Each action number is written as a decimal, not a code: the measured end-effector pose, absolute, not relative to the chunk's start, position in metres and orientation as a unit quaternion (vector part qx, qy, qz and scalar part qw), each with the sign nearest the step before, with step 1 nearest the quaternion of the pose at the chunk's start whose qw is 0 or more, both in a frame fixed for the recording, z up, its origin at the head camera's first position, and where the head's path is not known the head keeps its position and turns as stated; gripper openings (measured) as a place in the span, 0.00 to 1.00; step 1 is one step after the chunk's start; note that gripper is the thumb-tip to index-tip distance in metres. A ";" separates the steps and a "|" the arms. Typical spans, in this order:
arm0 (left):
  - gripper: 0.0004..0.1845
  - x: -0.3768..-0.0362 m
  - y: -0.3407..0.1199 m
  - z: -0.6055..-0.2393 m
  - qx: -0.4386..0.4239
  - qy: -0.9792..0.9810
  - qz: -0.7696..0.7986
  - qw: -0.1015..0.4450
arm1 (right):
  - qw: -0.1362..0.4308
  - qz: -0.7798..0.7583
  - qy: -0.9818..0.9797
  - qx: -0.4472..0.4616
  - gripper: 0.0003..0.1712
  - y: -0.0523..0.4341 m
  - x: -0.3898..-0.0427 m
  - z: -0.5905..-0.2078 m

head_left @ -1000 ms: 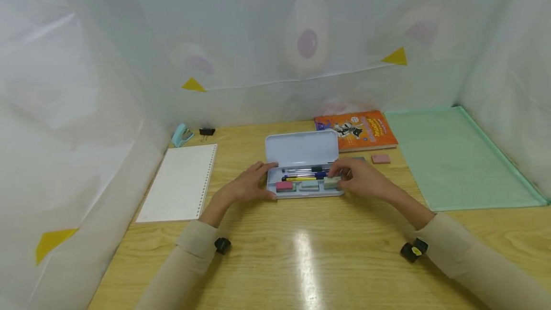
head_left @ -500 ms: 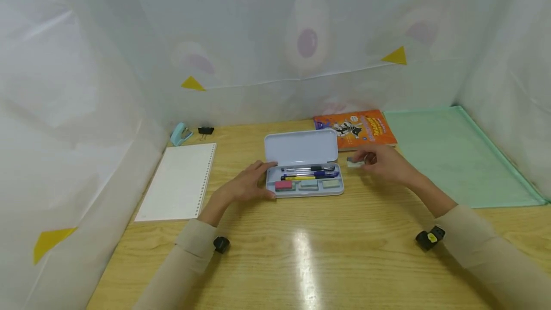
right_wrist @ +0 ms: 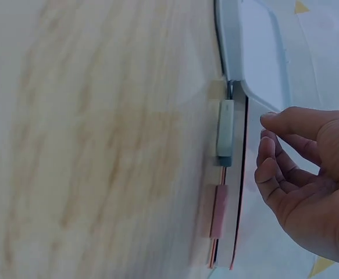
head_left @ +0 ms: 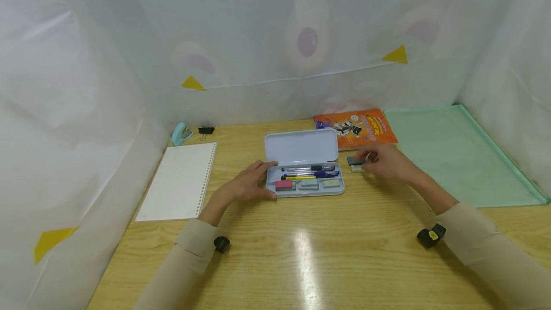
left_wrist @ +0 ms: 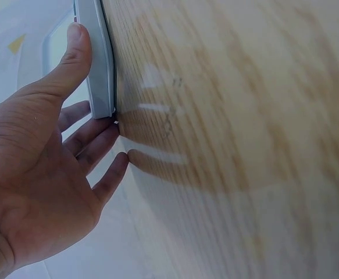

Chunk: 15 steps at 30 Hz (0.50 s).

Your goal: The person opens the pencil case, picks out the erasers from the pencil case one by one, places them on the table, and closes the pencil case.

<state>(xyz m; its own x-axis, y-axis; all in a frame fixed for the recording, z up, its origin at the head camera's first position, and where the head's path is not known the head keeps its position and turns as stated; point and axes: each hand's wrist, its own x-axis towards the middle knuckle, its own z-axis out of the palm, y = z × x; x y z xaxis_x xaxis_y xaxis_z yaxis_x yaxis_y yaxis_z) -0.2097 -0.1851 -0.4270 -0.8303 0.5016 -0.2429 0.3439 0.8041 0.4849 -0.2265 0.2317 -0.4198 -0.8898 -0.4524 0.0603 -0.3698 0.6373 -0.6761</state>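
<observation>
The left hand steadies the open pencil case; the right hand seemingly touches an eraser.

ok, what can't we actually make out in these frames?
- Head view: whether the right hand touches the small grey-green eraser beside the open pale blue pencil case; too small.
- Right wrist view: fingers curl near the eraser, apparently apart; blurred.
- Left wrist view: case contents are hidden by its wall; the left hand rests against it.
- Orange book: title too small.
</observation>
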 end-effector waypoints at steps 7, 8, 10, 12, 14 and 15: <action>0.51 -0.210 -0.186 -0.427 0.221 0.933 0.215 0.183 | 0.035 -0.384 0.881 -0.276 0.12 0.217 -0.220 -0.415; 0.50 -0.210 -0.186 -0.427 0.221 0.933 0.217 0.184 | 0.033 -0.384 0.878 -0.285 0.12 0.214 -0.218 -0.416; 0.50 -0.211 -0.186 -0.427 0.222 0.932 0.219 0.183 | 0.035 -0.384 0.872 -0.301 0.13 0.207 -0.214 -0.418; 0.50 -0.210 -0.186 -0.427 0.222 0.932 0.220 0.184 | 0.040 -0.387 0.866 -0.314 0.14 0.200 -0.209 -0.420; 0.50 -0.211 -0.186 -0.428 0.222 0.932 0.220 0.183 | 0.049 -0.387 0.861 -0.327 0.15 0.193 -0.204 -0.421; 0.50 -0.211 -0.186 -0.429 0.222 0.932 0.220 0.183 | 0.058 -0.386 0.860 -0.330 0.15 0.190 -0.203 -0.422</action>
<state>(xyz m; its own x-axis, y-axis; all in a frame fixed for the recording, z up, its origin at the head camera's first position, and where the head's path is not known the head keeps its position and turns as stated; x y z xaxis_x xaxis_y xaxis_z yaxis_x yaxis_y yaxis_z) -0.2106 -0.1859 -0.4287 -0.8345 0.4941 -0.2438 0.3326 0.8045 0.4921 -0.2027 0.1900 -0.4222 -0.7762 -0.6112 0.1550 -0.5220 0.4851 -0.7016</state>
